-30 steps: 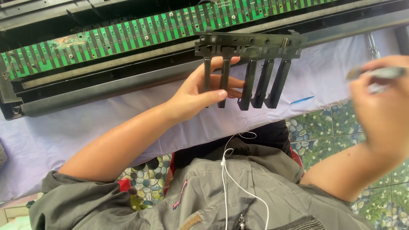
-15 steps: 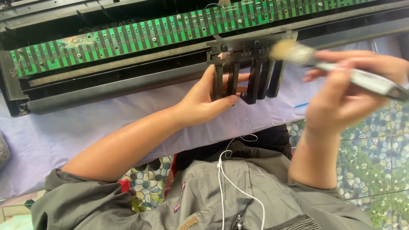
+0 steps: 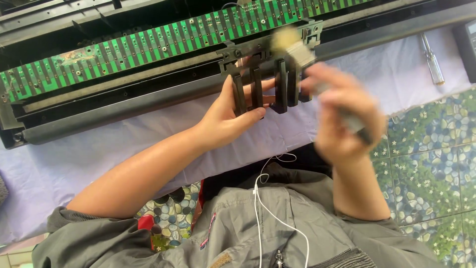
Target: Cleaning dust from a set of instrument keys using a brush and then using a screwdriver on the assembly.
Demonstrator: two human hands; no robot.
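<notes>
Key block brushed above the opened keyboard

Right hand [image 3: 347, 116], blurred, grip closed on a brush [image 3: 297, 49]. Left hand [image 3: 230, 116] grips the black key block [image 3: 267, 82] by its prongs, above the white cloth [image 3: 99, 154]. Judged light, rigid, thin plastic: hold by the frame. Beyond: green circuit board [image 3: 148, 47].

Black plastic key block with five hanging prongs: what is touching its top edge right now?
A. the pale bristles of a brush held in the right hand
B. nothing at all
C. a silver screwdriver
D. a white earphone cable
A: the right hand holds a brush whose pale bristles meet the top of the black plastic key block, which the left hand grips from beneath; the silver screwdriver lies apart on the cloth.
</notes>
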